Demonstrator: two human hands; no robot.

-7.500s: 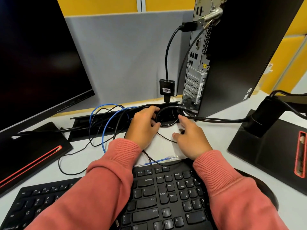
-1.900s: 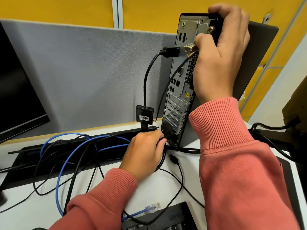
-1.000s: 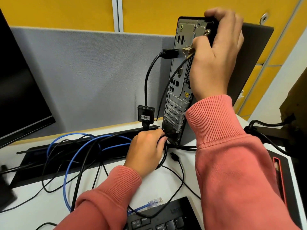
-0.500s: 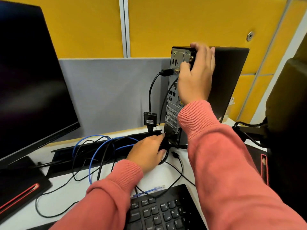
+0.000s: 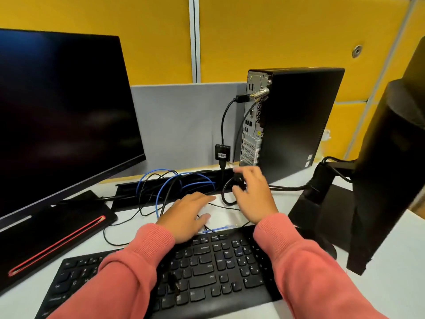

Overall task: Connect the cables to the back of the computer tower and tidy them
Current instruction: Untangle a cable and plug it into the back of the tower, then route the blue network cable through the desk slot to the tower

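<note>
The black computer tower (image 5: 296, 120) stands upright at the back of the desk, its rear panel (image 5: 251, 125) facing left. A black adapter cable (image 5: 224, 120) is plugged in near the top, and its dongle (image 5: 222, 153) hangs below. A blue cable (image 5: 184, 178) loops among thin black cables on the desk, its clear plug (image 5: 220, 228) lying by the keyboard. My left hand (image 5: 186, 212) rests flat on the desk over the thin cables. My right hand (image 5: 253, 194) is blurred, fingers spread over a black cable loop (image 5: 226, 194) at the tower's foot.
A black keyboard (image 5: 218, 261) lies under my forearms. A large monitor (image 5: 57, 111) with a red-trimmed base (image 5: 46, 233) fills the left. A second monitor (image 5: 391, 157) on a stand (image 5: 322, 203) crowds the right. A black cable trough (image 5: 128, 192) runs along the grey partition (image 5: 184, 123).
My right hand has left the tower's top and dropped to the cable loop at its foot. My left hand has pulled back from the tower's base and lies flat. The view has backed away.
</note>
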